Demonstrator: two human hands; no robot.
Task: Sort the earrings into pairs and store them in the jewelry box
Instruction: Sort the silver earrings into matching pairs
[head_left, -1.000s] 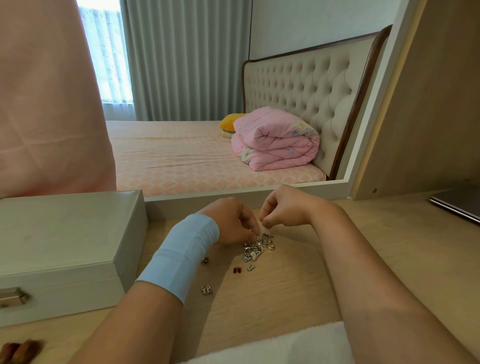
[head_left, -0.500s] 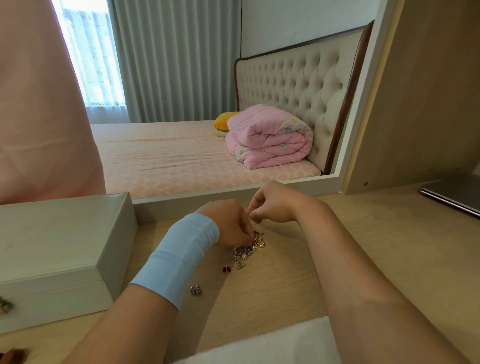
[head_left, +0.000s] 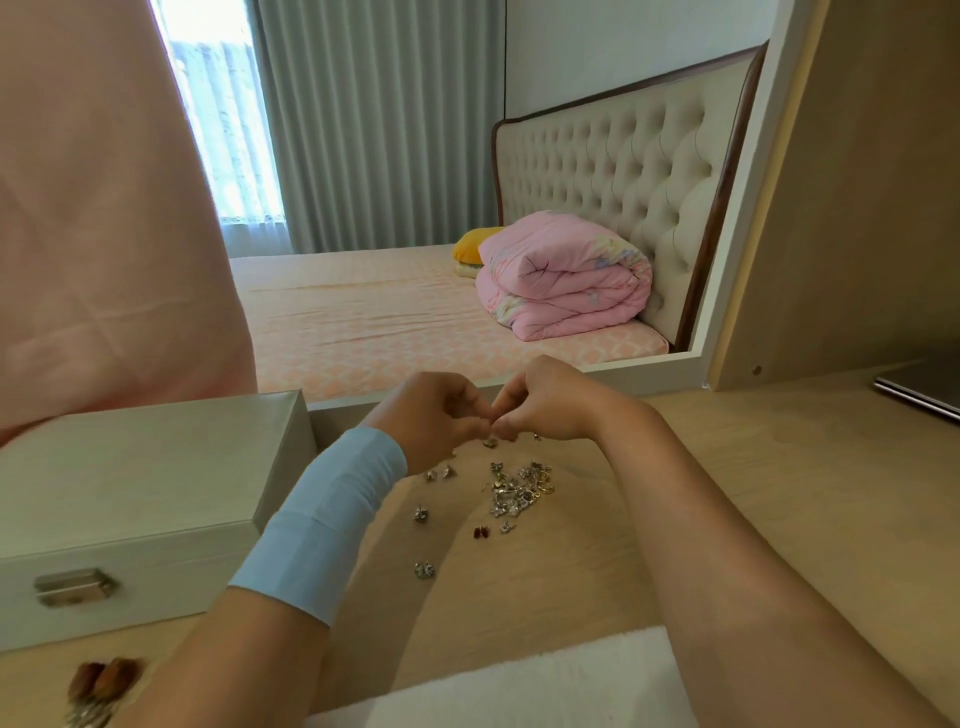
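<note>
A heap of small silver and gold earrings (head_left: 519, 491) lies on the wooden tabletop (head_left: 727, 493). Loose ones sit to its left: a silver stud (head_left: 421, 515), another (head_left: 425, 570), and a red pair (head_left: 481, 531). My left hand (head_left: 436, 415), with a light blue wrist band, and my right hand (head_left: 545, 405) hover just behind the heap with curled fingers. Their fingertips meet and pinch a tiny earring (head_left: 489, 442) that shows just below them. The white jewelry box (head_left: 156, 493) stands closed at the left, its metal latch (head_left: 72, 587) facing me.
A white-framed mirror (head_left: 737, 208) rises behind the table and reflects a bed. A flat grey device (head_left: 919, 389) lies at the far right. A white fluffy towel (head_left: 519, 686) covers the near edge. Brown objects (head_left: 104, 680) lie at the near left.
Both hands have lifted off the earring heap and drawn back behind it, fingertips pinched together. The heap is now uncovered. The view has shifted.
</note>
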